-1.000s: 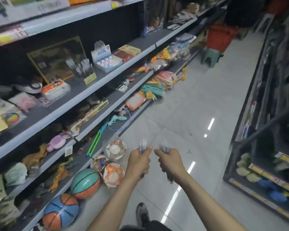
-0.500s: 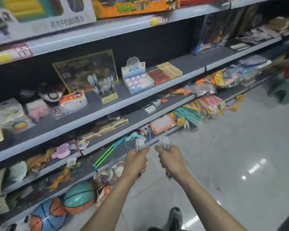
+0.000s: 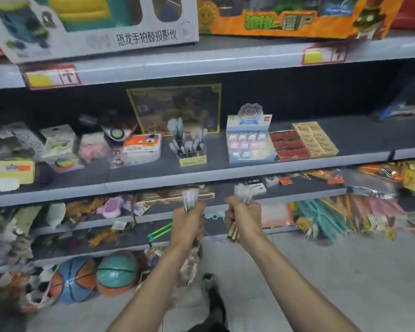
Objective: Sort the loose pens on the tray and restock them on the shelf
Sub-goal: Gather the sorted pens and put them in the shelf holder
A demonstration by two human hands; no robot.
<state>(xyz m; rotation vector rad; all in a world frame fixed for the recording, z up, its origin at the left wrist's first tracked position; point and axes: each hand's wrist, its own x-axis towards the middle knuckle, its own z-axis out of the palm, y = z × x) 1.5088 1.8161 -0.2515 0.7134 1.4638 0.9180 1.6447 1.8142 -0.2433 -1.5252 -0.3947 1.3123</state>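
Head view, low centre: the left hand [image 3: 188, 221] is fisted round a bunch of pens [image 3: 190, 198], caps poking up above the thumb. The right hand [image 3: 243, 220], near it but not touching, grips a second bunch [image 3: 243, 192] the same way, dark ends showing under the fist. Both fists hang in front of the lower shelf edges. Above them, mid-frame, the shelf [image 3: 225, 172] carries a small pen box [image 3: 189, 144] with upright pens in it, between an orange-and-white pack [image 3: 141, 148] and a blue display box [image 3: 249, 144]. Balls [image 3: 74, 279] sit at lower left.
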